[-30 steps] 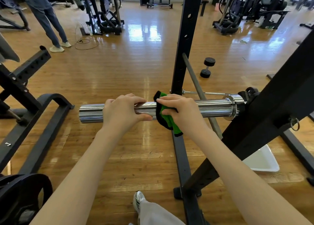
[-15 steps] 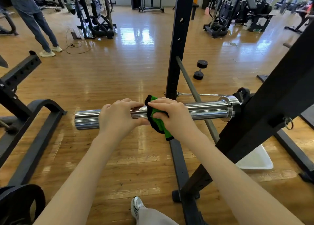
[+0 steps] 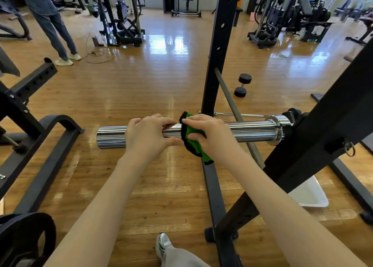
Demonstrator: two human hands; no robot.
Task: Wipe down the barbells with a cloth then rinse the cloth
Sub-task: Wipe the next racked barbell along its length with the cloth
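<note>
Below the barbell sleeve, on the wooden floor and partly hidden behind the slanted black rack beam, sits a white plastic basin; what it holds cannot be told from this angle. Beyond the sleeve a black perforated rack upright rises, with a thin grey bar leaning across behind it, and a small black dumbbell lies on the floor farther off. Left of the sleeve's free end stand a black curved frame and, nearer the camera, a black weight plate; a person in jeans stands far back on that side. The chrome sleeve runs level, its collar meeting the rack at its right end. The left hand is curled round the bare sleeve, fingers over the top and thumb underneath. Just beside it, the right hand grips a green cloth with black edging, wrapped over the sleeve and pressed to the metal, one corner hanging below.
</note>
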